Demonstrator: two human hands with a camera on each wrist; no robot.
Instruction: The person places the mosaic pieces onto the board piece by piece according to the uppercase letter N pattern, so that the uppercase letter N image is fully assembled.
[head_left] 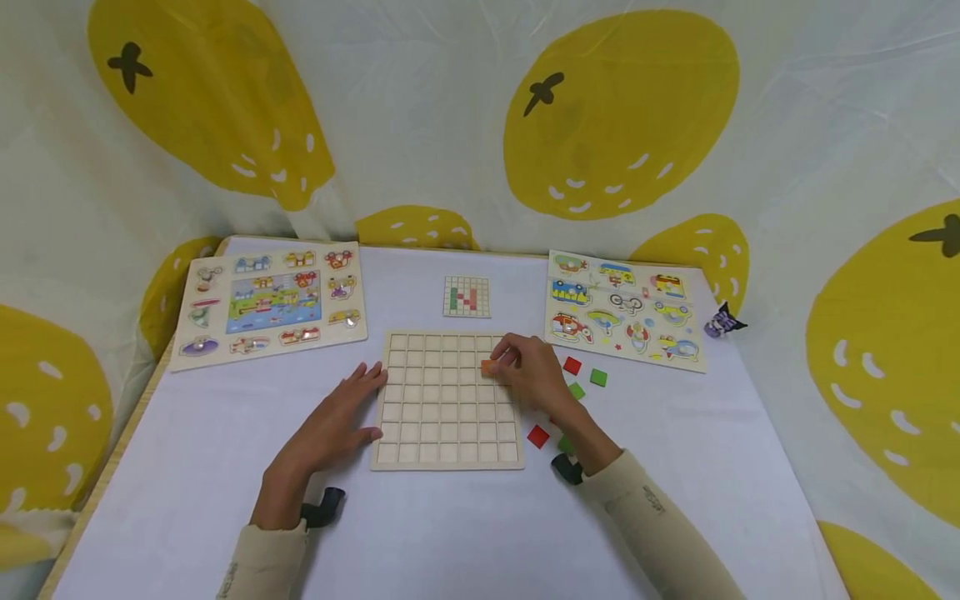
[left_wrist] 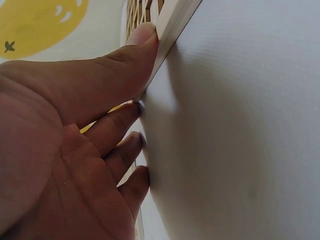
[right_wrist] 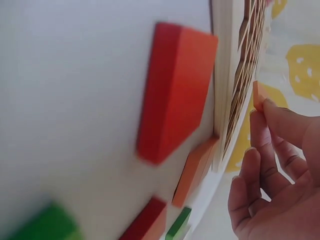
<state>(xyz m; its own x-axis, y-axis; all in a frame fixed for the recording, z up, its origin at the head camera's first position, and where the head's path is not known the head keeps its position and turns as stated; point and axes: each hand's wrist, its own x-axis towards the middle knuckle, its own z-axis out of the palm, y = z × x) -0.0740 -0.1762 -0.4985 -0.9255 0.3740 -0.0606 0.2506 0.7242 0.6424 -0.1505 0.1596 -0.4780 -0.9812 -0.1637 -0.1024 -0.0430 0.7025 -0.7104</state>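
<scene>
A wooden grid board (head_left: 448, 465) with square recesses lies flat in the middle of the table in the head view. My right hand (head_left: 536, 373) pinches a small orange square tile (head_left: 487, 367) between thumb and fingertips over the board's upper right part. In the right wrist view, the same orange tile (right_wrist: 258, 96) is tilted, held just above the grid. At the board's left edge, my left hand (head_left: 333, 421) rests with its fingers extended. The left wrist view shows its thumb (left_wrist: 142, 47) touching the board's side.
Loose red tiles (head_left: 537, 436) and green tiles (head_left: 598, 377) lie right of the board. Behind it sits a small pattern card (head_left: 467, 297). Picture puzzle boards stand at the back left (head_left: 348, 327) and back right (head_left: 555, 329). A small purple figure (head_left: 722, 322) is far right.
</scene>
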